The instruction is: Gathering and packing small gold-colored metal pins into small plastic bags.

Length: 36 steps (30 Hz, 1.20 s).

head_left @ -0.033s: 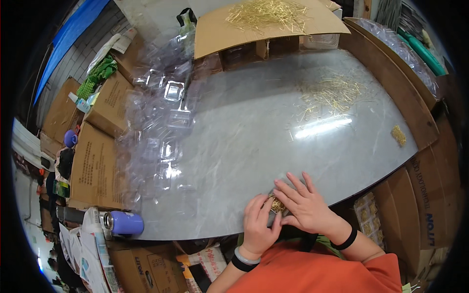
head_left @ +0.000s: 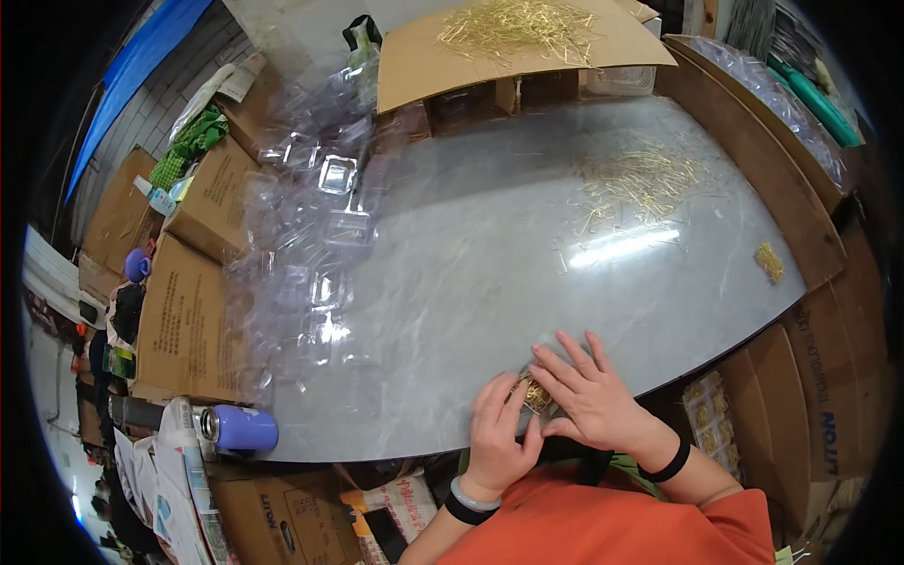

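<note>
Near the table's front edge, a small clear plastic box [head_left: 538, 395] of gold-coloured wire pins sits between my two hands, largely covered by them. My left hand [head_left: 499, 438] is closed against its left side, with the fingers bent and the thumb toward the box. Spread fingers of my right hand [head_left: 595, 403] lie flat along the right side, reaching past it over the table. The box's lid and underside cannot be made out. Farther off on the grey tabletop [head_left: 452, 273], a loose scatter of gold pins [head_left: 645, 184] lies at the right.
Clear plastic boxes [head_left: 325, 226] heap along the table's left side. More gold pins [head_left: 513, 28] lie on a cardboard sheet [head_left: 414, 71] at the back. A small pin bundle [head_left: 768, 262] sits near the right edge. A purple flask [head_left: 243, 428] lies at the front left corner.
</note>
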### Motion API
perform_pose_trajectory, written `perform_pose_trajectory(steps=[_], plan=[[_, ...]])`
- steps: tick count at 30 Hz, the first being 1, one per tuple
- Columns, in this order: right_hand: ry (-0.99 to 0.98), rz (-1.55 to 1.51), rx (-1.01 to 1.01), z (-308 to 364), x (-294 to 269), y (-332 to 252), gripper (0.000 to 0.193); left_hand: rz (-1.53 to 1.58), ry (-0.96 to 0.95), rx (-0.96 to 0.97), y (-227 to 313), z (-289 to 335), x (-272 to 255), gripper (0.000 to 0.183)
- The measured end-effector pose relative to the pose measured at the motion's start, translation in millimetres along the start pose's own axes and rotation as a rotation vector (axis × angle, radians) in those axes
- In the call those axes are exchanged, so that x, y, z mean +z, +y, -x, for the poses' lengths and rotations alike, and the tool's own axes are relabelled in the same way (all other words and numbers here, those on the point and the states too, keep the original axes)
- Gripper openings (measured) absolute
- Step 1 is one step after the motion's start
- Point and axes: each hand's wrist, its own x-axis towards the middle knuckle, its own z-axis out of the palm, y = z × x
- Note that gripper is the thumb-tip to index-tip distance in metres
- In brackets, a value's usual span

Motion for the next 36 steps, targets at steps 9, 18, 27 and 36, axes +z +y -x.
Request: perform_pose_trajectory(steps=[9,18,27,36], plan=[[0.195,0.003,0.173,-5.4,25.9,-20.6,0.062,0.556,-0.037,-0.142,-7.2,6.9,-13.1,0.072],[0.199,0.131,0.311,-5.6,21.0,-27.2,0.060,0.238,-0.013,-0.142,-4.3,10.4,-8.8,0.057],[0.262,-0.655,0.349,10.5,-1.1,0.5,0.070,-0.016,-0.108,-0.050,4.8,-19.4,8.6,0.053],[0.186,-0.318,0.205,26.1,7.0,2.0,0.064,-0.037,-0.061,-0.019,-0.7,-13.3,13.7,0.047]])
